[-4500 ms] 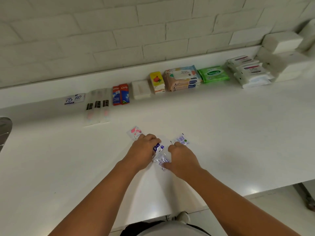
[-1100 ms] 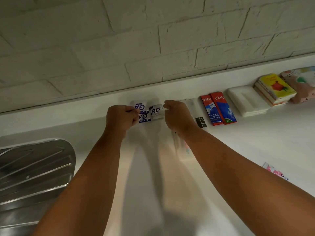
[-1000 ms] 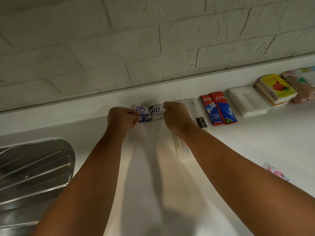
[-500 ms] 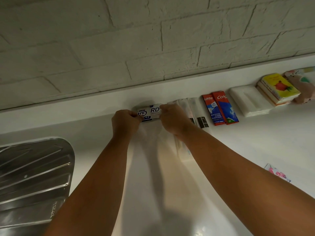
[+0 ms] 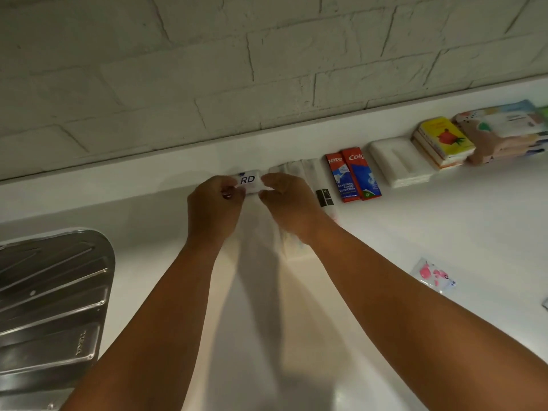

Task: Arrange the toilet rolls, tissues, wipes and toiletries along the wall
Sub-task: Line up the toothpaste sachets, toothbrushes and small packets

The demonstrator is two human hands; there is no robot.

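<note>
Two hands close on one small stack of sachets (image 5: 248, 182) printed "RD" — the left hand (image 5: 215, 203) pinches its left end, the right hand (image 5: 289, 200) its right, fingers curled, the stack just past the fingertips at the foot of the wall. Done well, I judge, this means squaring the thin, glossy packets edge on edge and pressing them flat before letting go (film slides easily on the smooth white counter (image 5: 444, 226)), just left of the clear toothbrush sleeves (image 5: 312, 173). Right of those lie two stiff red-and-blue toothpaste boxes (image 5: 353, 175) — and a crinkly pink-printed sachet (image 5: 433, 274) lies loose beside the right forearm.
</note>
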